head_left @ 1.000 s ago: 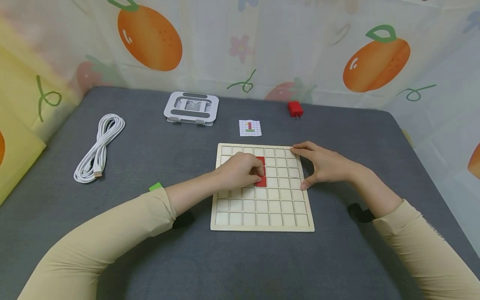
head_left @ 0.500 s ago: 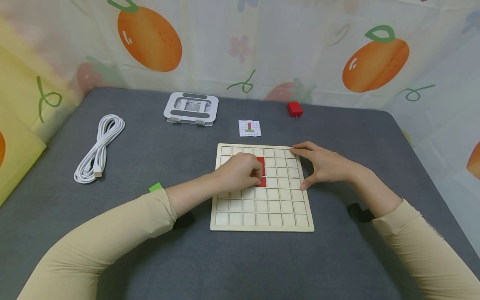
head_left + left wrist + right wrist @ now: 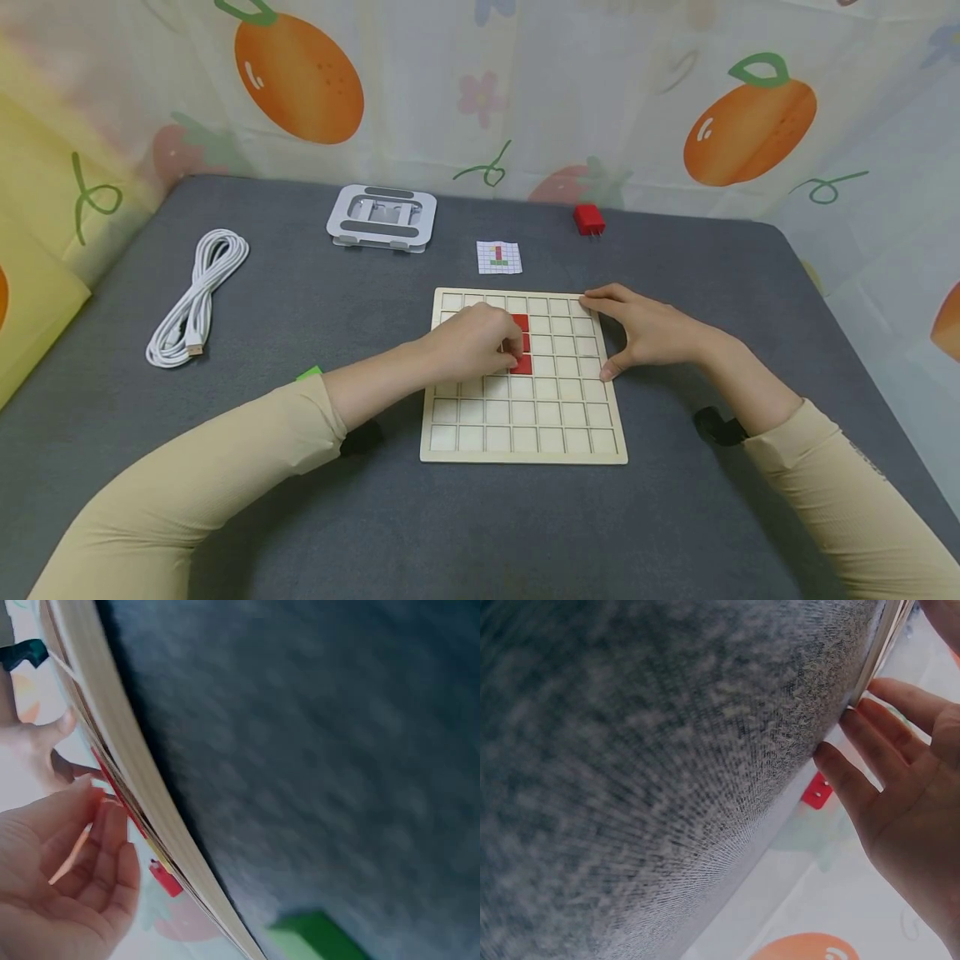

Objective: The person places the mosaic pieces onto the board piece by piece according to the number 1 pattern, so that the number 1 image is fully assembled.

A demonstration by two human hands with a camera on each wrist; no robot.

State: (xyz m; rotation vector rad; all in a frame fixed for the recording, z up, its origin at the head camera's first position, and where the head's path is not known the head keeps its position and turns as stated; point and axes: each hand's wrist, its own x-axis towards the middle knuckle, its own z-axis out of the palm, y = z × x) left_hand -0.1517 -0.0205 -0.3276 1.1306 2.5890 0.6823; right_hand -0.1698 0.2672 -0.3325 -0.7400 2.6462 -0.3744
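Observation:
A pale wooden grid board (image 3: 525, 457) lies flat on the dark table. Three red square tiles (image 3: 522, 365) sit in one column of it, partly covered by my left hand (image 3: 472, 340). That hand's thumb and curled forefinger pinch at the tiles; in the left wrist view, a bit of red tile (image 3: 98, 793) shows between the fingertips. A sliver of yellow (image 3: 160, 855) is visible along the board there. My right hand (image 3: 656, 329) has spread fingers, with forefinger and thumb touching the board's right edge. A small card (image 3: 499, 258) with a coloured grid pattern lies behind the board.
Green tiles (image 3: 309, 372) lie left of the board, mostly hidden by the left sleeve. A coiled white cable (image 3: 197, 296) is at far left. A white folding stand (image 3: 382, 218) and a red plug adapter (image 3: 589, 219) lie towards the back, before a printed curtain.
Hardly anything differs. The left hand shifts very slightly at the red tiles, and the left sleeve now covers a little more of the green tiles. The right hand stays at the board's edge.

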